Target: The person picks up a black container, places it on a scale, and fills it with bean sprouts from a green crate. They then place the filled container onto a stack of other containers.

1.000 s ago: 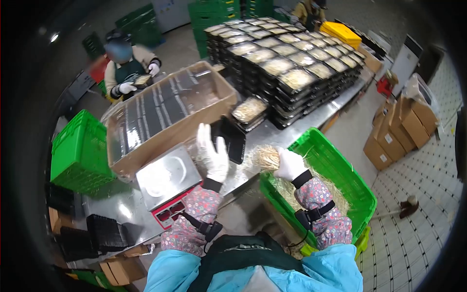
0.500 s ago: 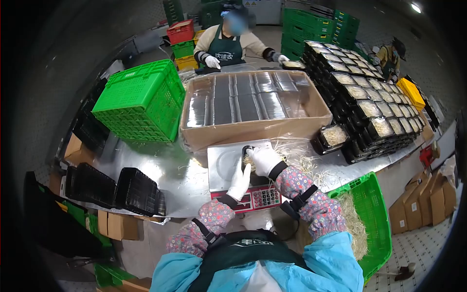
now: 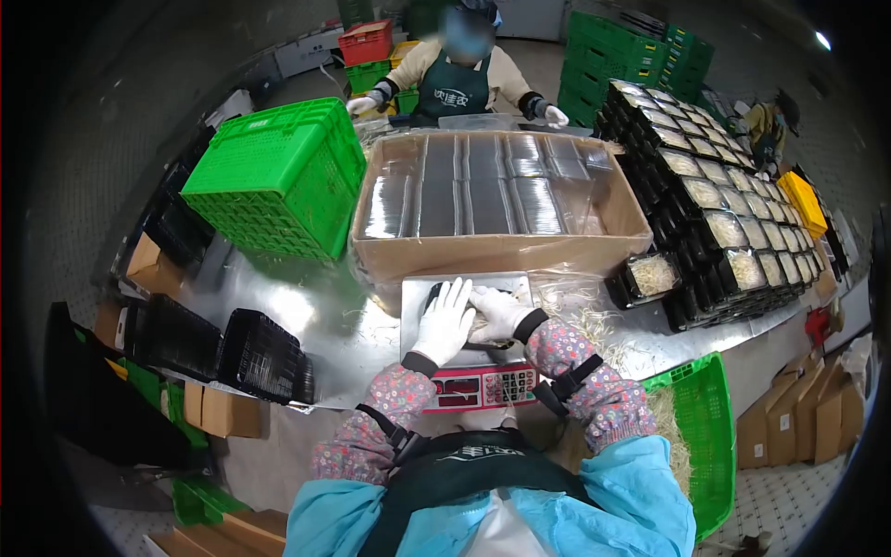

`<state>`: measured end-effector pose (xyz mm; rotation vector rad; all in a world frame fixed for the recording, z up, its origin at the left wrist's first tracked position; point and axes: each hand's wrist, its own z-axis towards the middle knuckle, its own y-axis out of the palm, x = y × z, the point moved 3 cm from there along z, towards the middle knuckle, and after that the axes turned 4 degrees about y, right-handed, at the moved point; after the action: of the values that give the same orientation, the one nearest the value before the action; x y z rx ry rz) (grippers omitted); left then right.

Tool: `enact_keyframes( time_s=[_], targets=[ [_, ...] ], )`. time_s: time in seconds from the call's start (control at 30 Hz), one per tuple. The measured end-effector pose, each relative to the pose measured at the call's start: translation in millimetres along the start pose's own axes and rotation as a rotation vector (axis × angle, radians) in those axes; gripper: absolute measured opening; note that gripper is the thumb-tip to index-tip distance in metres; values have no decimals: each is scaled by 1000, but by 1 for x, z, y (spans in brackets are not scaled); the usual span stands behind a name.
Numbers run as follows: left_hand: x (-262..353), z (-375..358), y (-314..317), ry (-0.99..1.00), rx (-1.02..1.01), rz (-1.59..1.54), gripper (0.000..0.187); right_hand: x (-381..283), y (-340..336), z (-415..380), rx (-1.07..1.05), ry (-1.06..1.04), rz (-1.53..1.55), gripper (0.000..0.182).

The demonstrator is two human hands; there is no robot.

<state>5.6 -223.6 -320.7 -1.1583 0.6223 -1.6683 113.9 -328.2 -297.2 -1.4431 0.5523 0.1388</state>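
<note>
A black plastic tray (image 3: pixel 493 346) with pale, thin bean sprouts (image 3: pixel 479 327) in it rests on the metal plate of a weighing scale (image 3: pixel 414 311). Both my hands wear white gloves. My left hand (image 3: pixel 445 323) lies over the tray's left part, its fingers stretched out and pointing away from me. From the right, my right hand (image 3: pixel 501 314) bends its fingers in over the sprouts, and the fingertips are partly hidden. Much of the tray is covered by the hands. The scale's red keypad panel (image 3: pixel 507 388) faces me.
A carton (image 3: pixel 408 252) of stacked plastic lids stands behind the scale. Filled trays (image 3: pixel 705 195) are piled at right, black trays (image 3: pixel 260 357) at left. There are green crates (image 3: pixel 278 167) (image 3: pixel 715 446), and loose sprouts (image 3: pixel 580 316) on the table. A co-worker (image 3: pixel 455 88) stands opposite.
The tray now sits lower and flatter on the scale. My left hand has moved up from the tray's near side to lie spread over it. The co-worker's hands have drawn away from a filled tray.
</note>
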Motion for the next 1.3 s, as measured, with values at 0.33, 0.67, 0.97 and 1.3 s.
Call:
enact_keyframes(
  time_s=[0.33,0.67,0.97,1.3],
  targets=[
    [18,10,11,-115,34,166,50,26,-39,-30,-143,247,-490,38],
    [16,8,17,-193,81,123,49,63,-67,-50,83,139,-159,18],
    [-16,5,-19,-323,387,-600,67,133,-113,-129,178,514,601,19],
    [-69,-40,-97,-416,546,-774,40,219,-44,-182,133,532,42,18]
  ],
)
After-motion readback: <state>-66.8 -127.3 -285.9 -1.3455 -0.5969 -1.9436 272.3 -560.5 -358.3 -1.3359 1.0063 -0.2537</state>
